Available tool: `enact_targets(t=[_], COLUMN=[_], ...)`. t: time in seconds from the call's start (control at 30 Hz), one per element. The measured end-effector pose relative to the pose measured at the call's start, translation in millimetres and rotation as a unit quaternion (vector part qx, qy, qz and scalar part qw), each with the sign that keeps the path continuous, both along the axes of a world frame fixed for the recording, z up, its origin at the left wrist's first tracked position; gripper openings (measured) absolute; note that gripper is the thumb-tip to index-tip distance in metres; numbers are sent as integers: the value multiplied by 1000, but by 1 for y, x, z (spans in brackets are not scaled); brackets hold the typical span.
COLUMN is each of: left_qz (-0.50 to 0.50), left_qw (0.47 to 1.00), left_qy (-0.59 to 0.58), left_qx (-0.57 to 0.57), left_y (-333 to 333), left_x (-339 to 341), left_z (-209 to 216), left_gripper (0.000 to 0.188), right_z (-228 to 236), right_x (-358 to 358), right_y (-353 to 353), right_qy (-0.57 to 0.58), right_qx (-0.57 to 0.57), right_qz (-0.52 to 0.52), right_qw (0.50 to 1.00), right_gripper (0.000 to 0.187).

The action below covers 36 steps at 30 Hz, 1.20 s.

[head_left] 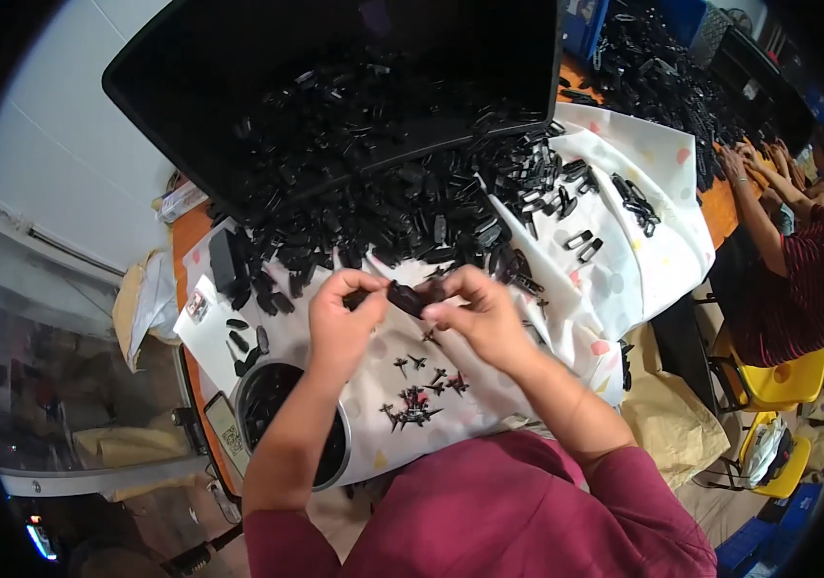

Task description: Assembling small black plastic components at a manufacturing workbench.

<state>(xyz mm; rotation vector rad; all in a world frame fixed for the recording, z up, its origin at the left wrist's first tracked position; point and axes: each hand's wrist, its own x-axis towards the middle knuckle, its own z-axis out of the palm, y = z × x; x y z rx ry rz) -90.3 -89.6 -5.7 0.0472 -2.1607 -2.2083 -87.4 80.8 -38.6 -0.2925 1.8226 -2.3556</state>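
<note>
Over the near middle of the cloth, my left hand (344, 318) and my right hand (482, 318) are closed in pinches at either end of a dark, oblong plastic piece (406, 298). Its exact kind cannot be made out, and my fingertips hide its ends. Beyond my hands lies a heap of similar glossy black oblong pieces (373, 217), spilling from a large black bin (335, 171) tipped toward me. Below my hands, several small dark cross-shaped parts (414, 409) are scattered on the white patterned cloth (370, 438).
Beside my left forearm stands a round dark bowl (342, 453) with black pieces in it. A phone (225, 431) lies at the table's left edge. Black frame-like pieces (635, 204) rest on the right cloth. Farther right, a co-worker in a striped shirt (816, 289) reaches toward another heap.
</note>
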Motion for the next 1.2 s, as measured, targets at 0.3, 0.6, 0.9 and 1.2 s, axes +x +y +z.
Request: enact_targets(t=[0.3, 0.6, 0.9, 1.2], left_qz=[-46, -33, 14, -85], left_qw=[998, 996, 996, 994], left_qy=[-3, 17, -14, 23], left_qx=[-50, 75, -85, -64], left_y=[33, 21, 24, 32], left_x=[15, 29, 30, 28], left_z=[7, -9, 2, 12], left_gripper=[25, 28, 28, 26], right_z=[15, 22, 25, 39], right_x=[12, 13, 15, 18], right_y=[9, 22, 20, 46], right_qy=[96, 302, 243, 378], right_qx=[79, 215, 208, 252], right_qz=[-82, -115, 7, -75], right_qw=[989, 921, 947, 888], right_gripper=[43, 31, 31, 33])
